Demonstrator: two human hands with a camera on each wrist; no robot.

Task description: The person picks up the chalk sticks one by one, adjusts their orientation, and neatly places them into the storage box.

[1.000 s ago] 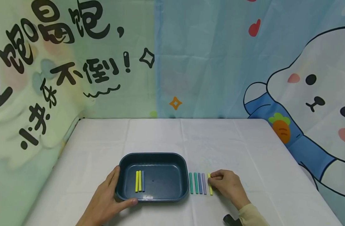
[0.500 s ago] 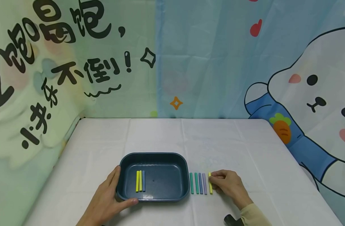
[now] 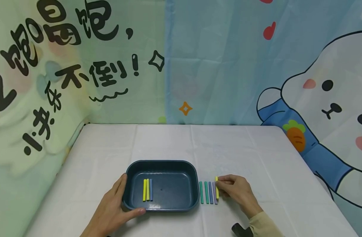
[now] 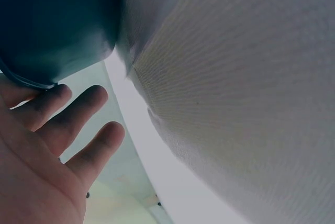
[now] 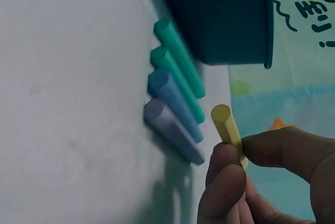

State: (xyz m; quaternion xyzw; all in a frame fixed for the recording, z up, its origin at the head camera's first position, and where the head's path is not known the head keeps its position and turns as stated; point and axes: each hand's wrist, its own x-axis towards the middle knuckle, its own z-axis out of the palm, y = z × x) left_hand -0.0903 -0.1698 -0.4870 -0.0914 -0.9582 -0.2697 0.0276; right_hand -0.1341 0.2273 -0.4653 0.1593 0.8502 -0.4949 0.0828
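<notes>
My right hand (image 3: 238,193) pinches a yellow chalk stick (image 5: 226,122) between thumb and fingers. In the right wrist view that stick is raised off the white cloth. Beside it lie a purple chalk stick (image 5: 170,127), a blue one (image 5: 175,103) and two green ones (image 5: 180,59), side by side to the right of a dark blue tray (image 3: 178,191). Inside the tray, toward its left, are two yellow chalk sticks (image 3: 146,190) and a blue one (image 3: 151,190). My left hand (image 3: 110,207) rests at the tray's near left corner, fingers extended along its side, thumb at the front rim.
White cloth (image 3: 243,148) covers the table. Behind it hangs a printed backdrop (image 3: 213,65) with lettering and a cartoon animal. A black object (image 3: 241,230) shows beside the right sleeve (image 3: 264,225).
My right hand has lifted the yellow chalk stick from the end of the row and moved it left and slightly away, over beside the purple one. The left hand and tray stay put.
</notes>
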